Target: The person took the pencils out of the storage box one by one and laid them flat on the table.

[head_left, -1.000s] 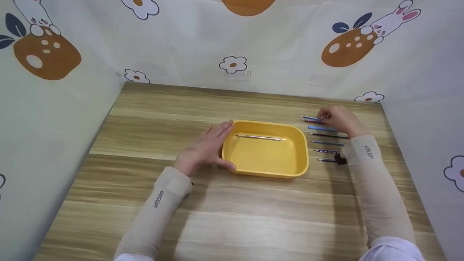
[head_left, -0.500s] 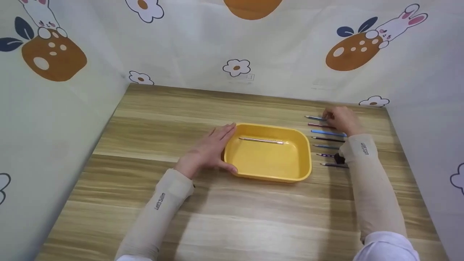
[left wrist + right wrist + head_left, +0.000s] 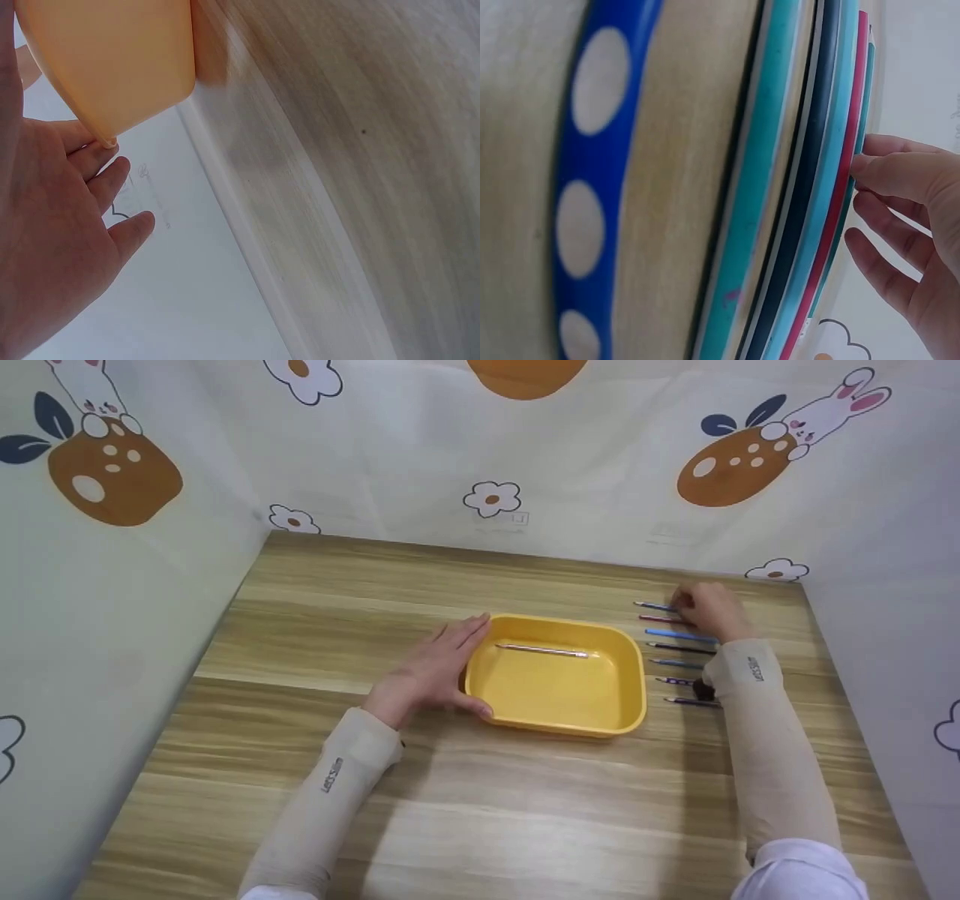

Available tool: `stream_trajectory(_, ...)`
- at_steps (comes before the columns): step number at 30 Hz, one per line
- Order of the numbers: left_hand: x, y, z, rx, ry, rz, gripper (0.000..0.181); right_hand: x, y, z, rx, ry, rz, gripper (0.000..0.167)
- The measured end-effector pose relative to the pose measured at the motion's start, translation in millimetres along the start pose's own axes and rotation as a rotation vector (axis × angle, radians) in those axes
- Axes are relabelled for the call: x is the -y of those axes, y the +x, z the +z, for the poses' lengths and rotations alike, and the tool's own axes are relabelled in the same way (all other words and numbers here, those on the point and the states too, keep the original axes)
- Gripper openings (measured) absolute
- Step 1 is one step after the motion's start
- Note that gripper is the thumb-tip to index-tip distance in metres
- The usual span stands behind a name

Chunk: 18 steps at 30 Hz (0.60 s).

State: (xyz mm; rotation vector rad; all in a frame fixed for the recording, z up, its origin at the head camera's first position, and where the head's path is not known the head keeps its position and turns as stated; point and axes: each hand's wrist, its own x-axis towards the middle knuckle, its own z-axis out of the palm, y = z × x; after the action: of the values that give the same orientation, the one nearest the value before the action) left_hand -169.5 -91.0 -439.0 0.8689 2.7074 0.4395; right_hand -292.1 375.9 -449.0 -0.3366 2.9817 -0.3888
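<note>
My left hand [image 3: 431,667] rests against the left end of a yellow tray [image 3: 555,730], fingers fairly straight along the rim and thumb at the near corner. In the left wrist view, fingertips [image 3: 97,157] touch the tray's rim. One silvery pencil [image 3: 541,650] lies inside the tray. To the right, my right hand [image 3: 712,607] pinches the farthest pencil [image 3: 649,605], a teal one, between thumb and index finger; the other fingers are loosely bent. That pencil lies beside a red pencil [image 3: 857,82], the neighbour in a row.
Nearer in the row lie a light blue pencil [image 3: 675,635], a black pencil [image 3: 675,647], a blue pencil [image 3: 671,663], a dotted pencil [image 3: 672,681] and a dark pencil [image 3: 686,701]. Patterned fabric walls [image 3: 390,450] bound the wooden table [image 3: 300,645].
The far pencil, in my right hand's pinch, now lies farther from the red one. The head view has shifted slightly. My left hand stays on the tray.
</note>
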Motion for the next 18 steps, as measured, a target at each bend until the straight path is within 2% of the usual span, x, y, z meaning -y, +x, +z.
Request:
stream_trajectory(13, 1.1, -0.7, -0.5, -0.011, -0.014, 0.014, 0.138, 0.7, -6.3, -8.7, -0.04, -0.015, 0.01, 0.018)
stream_trajectory(18, 1.2, -0.1, -0.4, -0.006, 0.001, 0.007, 0.139, 3.3, -9.0, -10.6, -0.036, 0.018, 0.033, 0.019)
